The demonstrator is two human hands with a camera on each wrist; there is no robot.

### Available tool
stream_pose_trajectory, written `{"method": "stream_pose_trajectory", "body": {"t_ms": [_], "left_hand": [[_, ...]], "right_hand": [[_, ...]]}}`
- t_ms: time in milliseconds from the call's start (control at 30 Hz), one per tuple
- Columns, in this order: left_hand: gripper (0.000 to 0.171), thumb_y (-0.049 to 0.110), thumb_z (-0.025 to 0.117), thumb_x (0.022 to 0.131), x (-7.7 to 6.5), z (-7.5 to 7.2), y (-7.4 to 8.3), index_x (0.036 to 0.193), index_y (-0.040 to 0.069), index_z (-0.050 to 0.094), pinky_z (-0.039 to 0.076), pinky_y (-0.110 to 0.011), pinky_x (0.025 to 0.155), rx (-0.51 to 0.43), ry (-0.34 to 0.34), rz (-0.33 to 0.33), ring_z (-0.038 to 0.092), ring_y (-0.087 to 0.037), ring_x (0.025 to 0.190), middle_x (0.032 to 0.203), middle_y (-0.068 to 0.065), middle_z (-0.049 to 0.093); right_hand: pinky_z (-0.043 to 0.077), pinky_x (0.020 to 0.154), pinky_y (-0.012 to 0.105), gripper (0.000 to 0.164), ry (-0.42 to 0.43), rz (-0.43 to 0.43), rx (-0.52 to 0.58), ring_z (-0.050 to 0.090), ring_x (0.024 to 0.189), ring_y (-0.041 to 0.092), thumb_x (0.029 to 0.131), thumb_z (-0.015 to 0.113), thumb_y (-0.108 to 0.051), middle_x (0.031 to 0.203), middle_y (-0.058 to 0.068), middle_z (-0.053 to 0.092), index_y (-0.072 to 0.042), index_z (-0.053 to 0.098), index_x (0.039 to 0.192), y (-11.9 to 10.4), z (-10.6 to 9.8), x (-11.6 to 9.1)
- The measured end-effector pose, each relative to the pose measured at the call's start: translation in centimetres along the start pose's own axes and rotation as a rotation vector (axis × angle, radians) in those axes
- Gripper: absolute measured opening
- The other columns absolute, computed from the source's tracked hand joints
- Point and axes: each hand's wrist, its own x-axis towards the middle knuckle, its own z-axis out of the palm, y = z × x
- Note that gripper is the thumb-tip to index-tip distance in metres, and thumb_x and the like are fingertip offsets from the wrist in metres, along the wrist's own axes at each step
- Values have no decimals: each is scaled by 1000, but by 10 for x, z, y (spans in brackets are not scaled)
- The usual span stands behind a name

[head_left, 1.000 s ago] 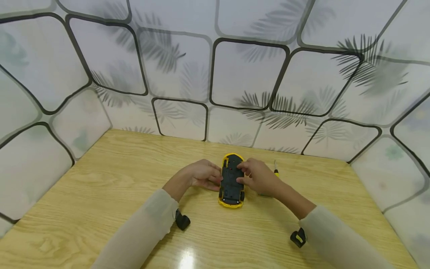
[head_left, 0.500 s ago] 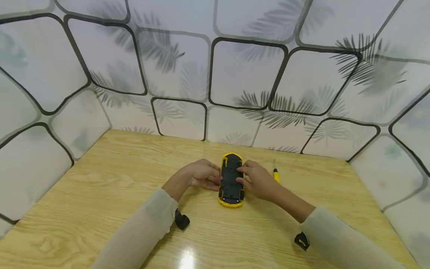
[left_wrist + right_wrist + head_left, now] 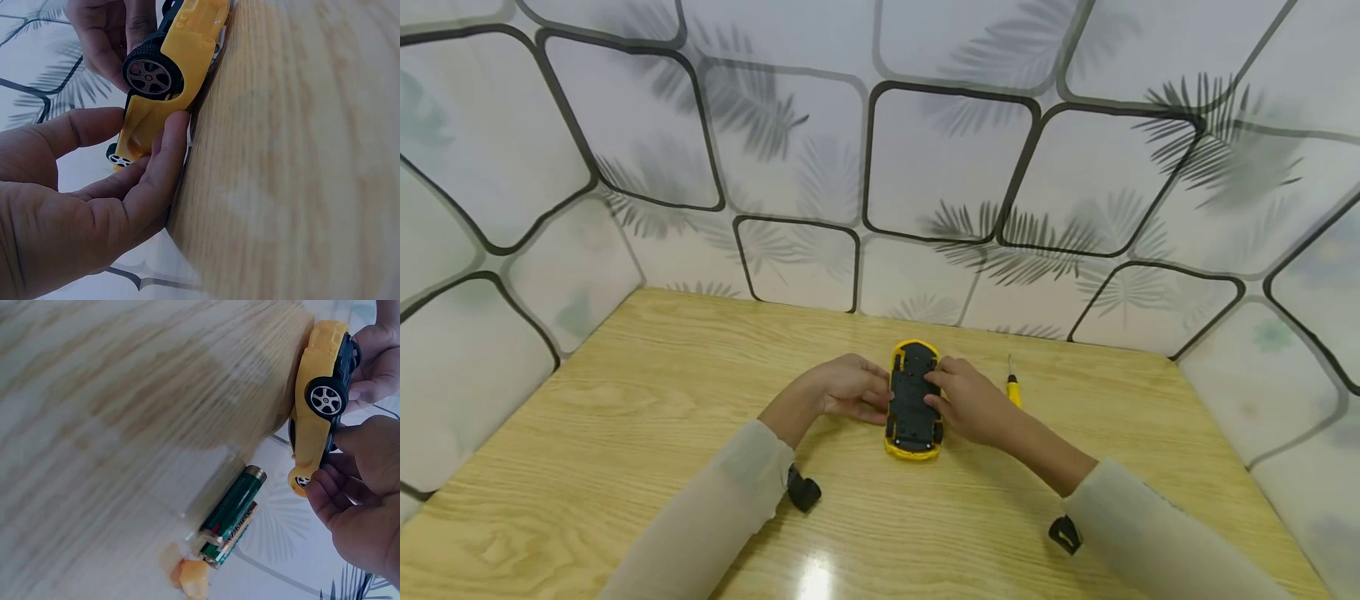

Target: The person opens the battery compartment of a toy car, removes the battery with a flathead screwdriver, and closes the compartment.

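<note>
A yellow toy car (image 3: 913,400) lies upside down on the table, its black underside facing up. At its left side my left hand (image 3: 853,390) holds the body; in the left wrist view the thumb is on the underside edge and the fingers (image 3: 164,162) are against the yellow side. My right hand (image 3: 973,402) grips the opposite side, thumb and fingertips at the edge of the black base. The right wrist view shows the car (image 3: 315,394) tipped on edge by the camera angle, with one spoked wheel facing out.
Two green batteries (image 3: 234,503) lie on the table near the right hand, hidden from the head view. A screwdriver (image 3: 1013,392) with a yellow handle lies right of the hand. A patterned cloth wall (image 3: 955,167) rises behind the wooden table (image 3: 700,358).
My right hand's fingers have drawn back slightly from over the underside to the car's right edge. More of the screwdriver handle shows. The left hand keeps its hold.
</note>
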Motion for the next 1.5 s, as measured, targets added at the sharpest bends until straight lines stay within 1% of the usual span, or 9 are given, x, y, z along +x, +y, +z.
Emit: {"method": "stream_pose_trajectory", "body": {"t_ms": [200, 500, 667, 867, 967, 1133, 1367, 1500], "left_hand": [[57, -1, 51, 103, -1, 0, 1, 155, -9, 31, 59, -47, 93, 10, 0, -1, 63, -35, 117, 129, -25, 58], [58, -2, 52, 102, -1, 0, 1, 155, -9, 31, 59, -48, 93, 13, -3, -2, 63, -36, 118, 130, -26, 58], [57, -2, 52, 102, -1, -1, 0, 155, -9, 32, 59, -48, 93, 16, -4, -5, 64, -35, 117, 129, -26, 59], [58, -2, 52, 102, -3, -1, 0, 155, -9, 32, 59, -48, 94, 13, -11, -2, 64, -36, 117, 130, -27, 59], [57, -2, 52, 102, -3, -1, 0, 155, -10, 32, 59, -48, 93, 12, -11, 0, 64, -36, 117, 131, -27, 58], [57, -1, 52, 102, -3, -1, 0, 155, -10, 33, 59, -48, 93, 15, -5, 5, 63, -36, 118, 135, -28, 56], [57, -1, 53, 101, -4, -2, 2, 154, -10, 33, 60, -46, 92, 17, 6, 10, 65, -35, 116, 136, -28, 57], [57, -1, 55, 100, -4, -4, 3, 153, -11, 36, 61, -44, 90, 41, 22, 27, 68, -31, 111, 134, -27, 59]], "right_hand": [[54, 83, 42, 32, -20, -5, -2, 58, 97, 27, 101, 68, -14, 109, 14, 60, 8, 67, 123, 0, -1, 1], [54, 80, 41, 33, 20, -14, 6, 57, 95, 26, 100, 69, -15, 109, 14, 61, 8, 68, 123, 0, 1, -2], [54, 82, 41, 34, 25, -3, 19, 58, 97, 25, 100, 70, -17, 109, 12, 61, 7, 68, 123, 1, 1, -3], [55, 82, 41, 33, 40, -19, 16, 58, 96, 23, 99, 71, -18, 107, 12, 62, 6, 68, 122, 3, 2, -2], [55, 83, 42, 32, 58, -30, 11, 59, 97, 24, 99, 71, -17, 107, 11, 63, 5, 69, 121, 3, 3, -3], [56, 85, 42, 24, 90, -55, 28, 62, 100, 25, 97, 73, -11, 107, 11, 67, 2, 72, 117, -2, 3, -3], [57, 86, 39, 23, 76, -69, 54, 62, 102, 22, 98, 72, -14, 109, 8, 67, -2, 73, 118, -7, 6, 0], [57, 86, 40, 22, 85, -74, 66, 62, 101, 23, 99, 71, -12, 109, 8, 67, -2, 73, 118, -7, 8, 2]]}}
